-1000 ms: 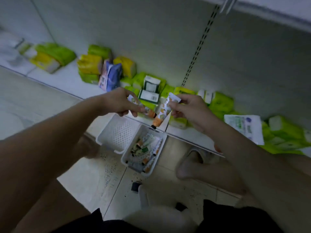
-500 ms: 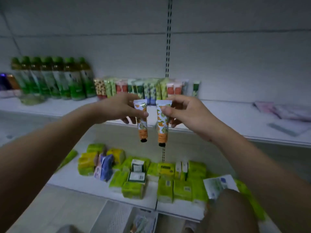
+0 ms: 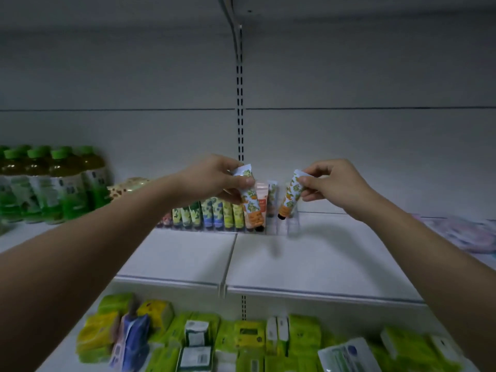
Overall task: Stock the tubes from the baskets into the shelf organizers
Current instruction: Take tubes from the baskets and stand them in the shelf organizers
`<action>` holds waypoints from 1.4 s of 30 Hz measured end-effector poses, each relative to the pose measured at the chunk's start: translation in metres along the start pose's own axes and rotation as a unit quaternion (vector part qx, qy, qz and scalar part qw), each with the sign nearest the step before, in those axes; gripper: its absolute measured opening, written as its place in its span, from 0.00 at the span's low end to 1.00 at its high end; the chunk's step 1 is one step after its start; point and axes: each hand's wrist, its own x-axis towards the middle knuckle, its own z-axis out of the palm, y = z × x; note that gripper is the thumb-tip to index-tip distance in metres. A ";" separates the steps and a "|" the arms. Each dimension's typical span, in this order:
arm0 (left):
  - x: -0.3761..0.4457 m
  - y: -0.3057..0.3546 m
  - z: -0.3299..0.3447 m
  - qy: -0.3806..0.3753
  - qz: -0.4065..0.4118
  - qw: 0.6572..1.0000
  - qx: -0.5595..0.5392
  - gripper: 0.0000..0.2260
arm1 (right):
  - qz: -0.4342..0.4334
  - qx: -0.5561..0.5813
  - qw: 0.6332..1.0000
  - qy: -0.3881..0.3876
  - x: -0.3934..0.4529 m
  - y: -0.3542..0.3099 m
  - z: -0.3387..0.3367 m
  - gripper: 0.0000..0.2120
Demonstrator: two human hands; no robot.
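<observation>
green-capped bottles, green packets

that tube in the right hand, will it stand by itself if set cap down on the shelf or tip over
Probably tips: the tube is tall and narrow over a small dark cap. It looks light, since the right hand holds it by a fingertip pinch at the flat top. The tubes in the organizer stand upright between dividers, which suggests they need support.

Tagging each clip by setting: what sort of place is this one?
Most likely a shop aisle being stocked. A row of tubes stands along a white slotted shelf, green-capped bottles are lined up to the left, and packaged goods fill the shelf below.
</observation>
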 end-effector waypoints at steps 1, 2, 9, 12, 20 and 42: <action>0.012 -0.001 -0.002 0.000 -0.002 1.000 -0.007 0.10 | 0.000 -0.014 1.000 0.015 0.013 0.006 -0.002 0.03; 0.026 -0.002 -0.005 0.004 -0.006 1.000 -0.013 0.11 | -0.001 -0.028 0.999 0.032 0.026 0.010 -0.003 0.02; 0.102 -0.005 -0.015 0.054 0.007 0.998 -0.009 0.07 | -0.003 -0.123 0.990 0.071 0.102 0.043 0.005 0.04; 0.122 -0.012 -0.019 0.077 0.023 0.997 -0.016 0.06 | -0.007 -0.157 0.985 0.064 0.121 0.056 0.014 0.11; 0.142 -0.028 -0.020 0.115 0.054 0.992 -0.022 0.08 | -0.027 -0.264 0.964 0.031 0.141 0.078 0.036 0.04; 0.140 -0.034 -0.018 0.134 0.074 0.987 -0.041 0.04 | -0.042 -0.433 0.900 -0.007 0.141 0.098 0.054 0.09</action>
